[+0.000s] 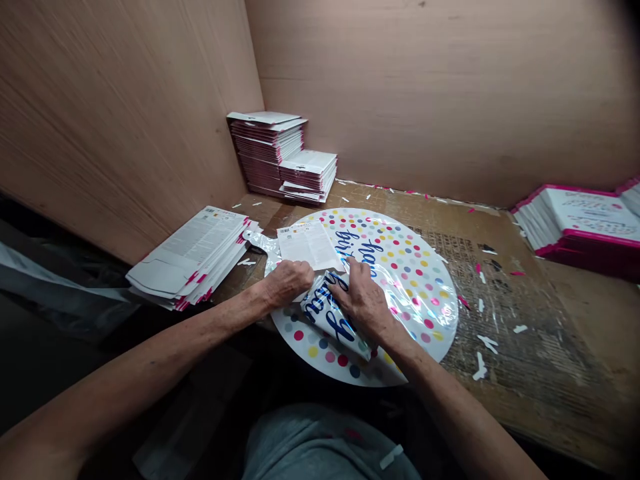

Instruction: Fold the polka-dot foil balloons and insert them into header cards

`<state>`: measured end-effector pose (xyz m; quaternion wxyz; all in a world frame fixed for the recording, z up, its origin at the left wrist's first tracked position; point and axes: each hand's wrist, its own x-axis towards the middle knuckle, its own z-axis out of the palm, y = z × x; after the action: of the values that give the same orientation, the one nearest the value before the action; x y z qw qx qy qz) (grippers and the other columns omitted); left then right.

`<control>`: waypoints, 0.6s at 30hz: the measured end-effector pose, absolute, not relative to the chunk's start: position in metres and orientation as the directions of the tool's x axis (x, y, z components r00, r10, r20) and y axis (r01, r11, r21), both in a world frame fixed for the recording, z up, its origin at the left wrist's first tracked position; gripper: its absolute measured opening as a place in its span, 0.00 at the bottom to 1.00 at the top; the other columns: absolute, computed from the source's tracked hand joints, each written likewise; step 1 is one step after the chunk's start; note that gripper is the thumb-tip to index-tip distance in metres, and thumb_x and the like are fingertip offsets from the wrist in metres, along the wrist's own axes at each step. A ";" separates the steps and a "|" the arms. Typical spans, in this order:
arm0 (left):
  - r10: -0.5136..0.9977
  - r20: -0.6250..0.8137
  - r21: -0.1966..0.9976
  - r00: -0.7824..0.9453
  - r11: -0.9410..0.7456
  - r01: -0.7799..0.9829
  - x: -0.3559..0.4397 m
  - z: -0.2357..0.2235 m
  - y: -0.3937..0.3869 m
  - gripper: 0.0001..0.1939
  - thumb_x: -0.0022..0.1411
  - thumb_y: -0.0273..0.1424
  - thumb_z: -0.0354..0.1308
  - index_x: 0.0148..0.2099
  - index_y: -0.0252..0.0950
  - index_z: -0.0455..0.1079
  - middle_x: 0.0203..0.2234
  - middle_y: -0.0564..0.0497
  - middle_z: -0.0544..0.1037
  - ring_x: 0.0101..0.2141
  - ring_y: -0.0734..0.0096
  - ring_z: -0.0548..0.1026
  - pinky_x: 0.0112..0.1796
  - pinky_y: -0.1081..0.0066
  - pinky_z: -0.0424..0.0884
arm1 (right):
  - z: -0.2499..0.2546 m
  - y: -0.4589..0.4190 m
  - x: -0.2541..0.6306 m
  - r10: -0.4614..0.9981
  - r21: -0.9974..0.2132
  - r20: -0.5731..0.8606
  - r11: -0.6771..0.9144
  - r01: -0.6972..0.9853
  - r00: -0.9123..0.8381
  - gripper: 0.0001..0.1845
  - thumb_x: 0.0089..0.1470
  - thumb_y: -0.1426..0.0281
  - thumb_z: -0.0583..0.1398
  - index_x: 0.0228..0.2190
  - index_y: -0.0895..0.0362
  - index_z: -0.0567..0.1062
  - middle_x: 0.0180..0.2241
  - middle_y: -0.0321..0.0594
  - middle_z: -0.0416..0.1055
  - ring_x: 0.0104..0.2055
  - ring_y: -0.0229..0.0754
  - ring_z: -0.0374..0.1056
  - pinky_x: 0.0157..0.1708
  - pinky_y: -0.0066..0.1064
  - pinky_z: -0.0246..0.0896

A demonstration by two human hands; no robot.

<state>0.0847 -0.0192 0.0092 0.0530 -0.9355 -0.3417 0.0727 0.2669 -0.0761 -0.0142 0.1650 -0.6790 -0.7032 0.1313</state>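
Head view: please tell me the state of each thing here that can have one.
Foil balloon: flat, near side folded over.
Left hand: pressing on the fold.
Right hand: pressing on the fold.
Printed card: flat on the balloon.
Left card stack: piled, slightly fanned.
Back card stacks: two piles in the corner.
Right card stack: piled, partly cut off.

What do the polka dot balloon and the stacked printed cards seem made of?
The balloon looks like thin foil film: glossy, creased, catching glare. The cards look like matte paperboard, printed and folded; any coating is hard to tell.

Dim light, glare on foil (417,283), edges seemingly bowed.
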 end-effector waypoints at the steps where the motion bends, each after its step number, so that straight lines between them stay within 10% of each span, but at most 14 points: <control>1: 0.648 -0.064 -0.153 0.759 -0.758 0.634 0.085 0.014 -0.019 0.13 0.62 0.16 0.46 0.37 0.27 0.72 0.31 0.37 0.76 0.32 0.58 0.77 0.30 0.65 0.72 | -0.014 -0.074 0.267 0.998 -0.415 0.061 0.018 0.910 0.008 0.31 0.59 0.59 0.59 0.59 0.62 0.60 0.53 0.54 0.65 0.49 0.49 0.66 0.38 0.32 0.58; 5: 0.595 0.007 -0.240 0.804 -0.779 0.579 0.084 0.026 -0.020 0.15 0.63 0.15 0.43 0.37 0.27 0.71 0.31 0.38 0.75 0.32 0.59 0.75 0.29 0.66 0.70 | -0.007 -0.064 0.279 0.999 -0.539 -0.051 -0.028 0.842 0.000 0.17 0.59 0.57 0.58 0.37 0.59 0.73 0.37 0.44 0.71 0.38 0.44 0.66 0.32 0.29 0.56; 9: 0.473 0.005 -0.242 0.881 -0.854 0.460 0.078 0.024 -0.016 0.14 0.65 0.17 0.44 0.36 0.30 0.70 0.31 0.41 0.75 0.32 0.63 0.74 0.29 0.68 0.69 | 0.002 -0.063 0.294 0.952 -0.772 -0.275 -0.133 0.622 -0.137 0.24 0.60 0.51 0.53 0.23 0.56 0.69 0.20 0.33 0.62 0.24 0.37 0.58 0.24 0.28 0.49; 18: 0.671 0.168 -0.051 0.723 -0.726 0.686 0.095 0.033 -0.035 0.12 0.68 0.25 0.46 0.40 0.31 0.71 0.38 0.38 0.78 0.40 0.55 0.78 0.40 0.60 0.73 | -0.024 -0.065 0.281 0.950 -0.522 0.213 -0.087 0.849 0.229 0.14 0.64 0.62 0.52 0.32 0.57 0.70 0.35 0.45 0.71 0.34 0.42 0.65 0.33 0.31 0.54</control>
<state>0.0953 -0.0355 0.0330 0.0546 -0.9265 -0.3659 -0.0691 0.2810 -0.0650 -0.0237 0.2809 -0.7317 -0.6145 0.0900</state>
